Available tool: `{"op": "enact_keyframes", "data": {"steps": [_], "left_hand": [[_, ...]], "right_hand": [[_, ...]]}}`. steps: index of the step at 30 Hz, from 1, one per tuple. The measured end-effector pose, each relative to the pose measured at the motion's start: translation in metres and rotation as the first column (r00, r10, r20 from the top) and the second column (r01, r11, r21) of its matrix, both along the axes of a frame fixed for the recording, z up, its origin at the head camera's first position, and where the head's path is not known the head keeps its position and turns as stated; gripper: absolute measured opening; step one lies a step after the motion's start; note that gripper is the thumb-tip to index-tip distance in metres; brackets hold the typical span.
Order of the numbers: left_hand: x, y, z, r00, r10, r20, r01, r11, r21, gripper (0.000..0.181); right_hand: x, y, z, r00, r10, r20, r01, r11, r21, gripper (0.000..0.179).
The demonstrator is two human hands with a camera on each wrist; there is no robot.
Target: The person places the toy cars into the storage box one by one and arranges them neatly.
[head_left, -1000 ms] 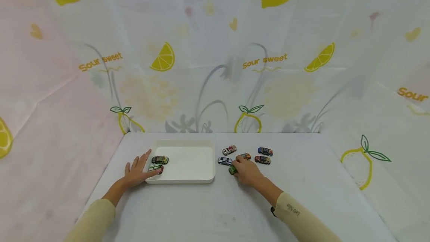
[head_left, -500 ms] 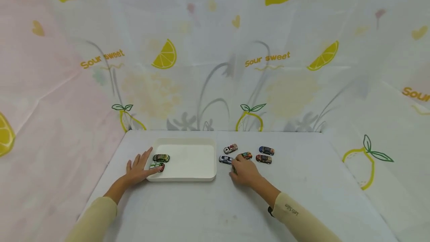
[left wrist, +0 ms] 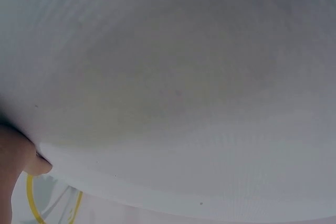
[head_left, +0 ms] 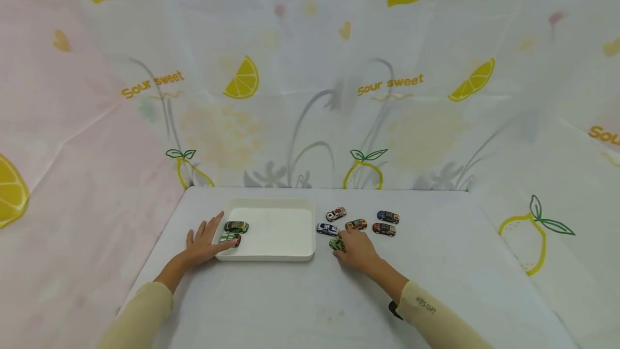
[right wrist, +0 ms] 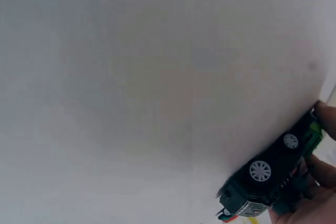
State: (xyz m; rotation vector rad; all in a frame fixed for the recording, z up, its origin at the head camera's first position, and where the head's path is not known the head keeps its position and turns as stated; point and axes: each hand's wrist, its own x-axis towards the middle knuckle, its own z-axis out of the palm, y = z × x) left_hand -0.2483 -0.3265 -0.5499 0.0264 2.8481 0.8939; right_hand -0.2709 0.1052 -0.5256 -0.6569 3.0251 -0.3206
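Note:
My right hand [head_left: 357,251] pinches a green toy car [head_left: 337,243] just right of the tray. In the right wrist view the toy car [right wrist: 268,171] shows its dark side and wheels, with fingertips [right wrist: 328,119] at its far end. My left hand [head_left: 201,244] rests at the left edge of the white tray [head_left: 271,258], fingers spread. Its thumb reaches over the rim onto a green-and-white toy car [head_left: 230,239]. Behind that car, also in the tray, stands a dark green and yellow toy car [head_left: 236,226]. The left wrist view shows mostly tabletop and part of the hand [left wrist: 13,161].
Around the right hand stand a white-and-blue toy car [head_left: 328,229], an orange one [head_left: 356,224] and a white-and-red one [head_left: 336,214]. Farther right are a blue toy car [head_left: 388,217] and a dark red one [head_left: 384,229]. A lemon-print cloth [head_left: 300,123] walls the back.
The green car, mostly covered by my right hand half a second ago, now shows its top. The hand uncovers more of the orange car. My left hand keeps its place on the tray.

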Motion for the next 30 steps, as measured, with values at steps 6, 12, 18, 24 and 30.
{"op": "enact_keyframes", "data": {"steps": [6, 12, 18, 24, 30], "left_hand": [[-0.002, -0.001, -0.001, 1.0, -0.01, -0.005, 0.01, 1.0, 0.0, 0.106], [0.001, 0.0, 0.002, 1.0, -0.014, 0.006, 0.014, 1.0, -0.004, 0.108], [0.002, 0.0, 0.005, 1.0, -0.006, 0.003, 0.006, 1.0, -0.001, 0.109], [0.003, 0.0, 0.001, 1.0, -0.003, 0.009, 0.003, 1.0, 0.002, 0.109], [0.003, -0.001, 0.005, 1.0, -0.007, 0.025, 0.007, 1.0, -0.019, 0.11]], "right_hand": [[-0.002, -0.002, 0.006, 0.999, -0.015, -0.032, 0.013, 0.998, -0.066, 0.039], [-0.005, -0.008, 0.02, 0.998, -0.042, -0.049, 0.035, 0.989, -0.143, 0.036], [-0.009, -0.017, 0.03, 0.997, -0.005, -0.073, -0.014, 0.969, -0.245, 0.042], [-0.016, -0.027, 0.029, 0.993, 0.031, -0.11, -0.06, 0.961, -0.27, 0.039], [-0.036, -0.046, 0.036, 0.986, 0.05, -0.159, -0.092, 0.958, -0.271, 0.036]]}}
